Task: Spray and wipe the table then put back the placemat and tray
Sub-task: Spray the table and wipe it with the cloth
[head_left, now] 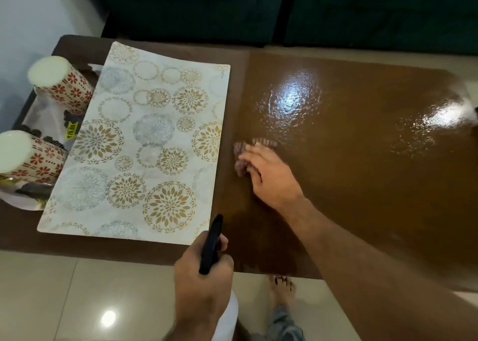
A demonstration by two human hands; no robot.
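While we are looking down at the brown counter [362,159], our right hand [269,175] is lying flat on its glossy surface with the fingers stretched out, pressing near the middle; something small and pinkish is showing under the fingertips, too blurred for us to name. Our left hand [204,271] is gripping a spray bottle [211,245] — fingers curled round its black head, the white body showing below the wrist — and holding it above the near edge of the counter, nozzle pointing away from us.

The placemat [144,144], white with gold and grey round flower patterns, is lying flat on the left part of the counter, just left of our right hand and not touching it. Its left edge is overlapping the tray [33,123], which is sitting at the far left end of the counter. On the tray 2 white candles [62,82] with red flower bands are standing, one behind the other, and a yellow price sticker [72,131] is showing between them.

Fine droplets are glinting on the right half of the counter where 2 lights are reflecting. Below the near edge, a bare foot [282,289] is resting on the pale tiled floor [77,302]. A dark green sofa [258,9] is standing beyond the counter.
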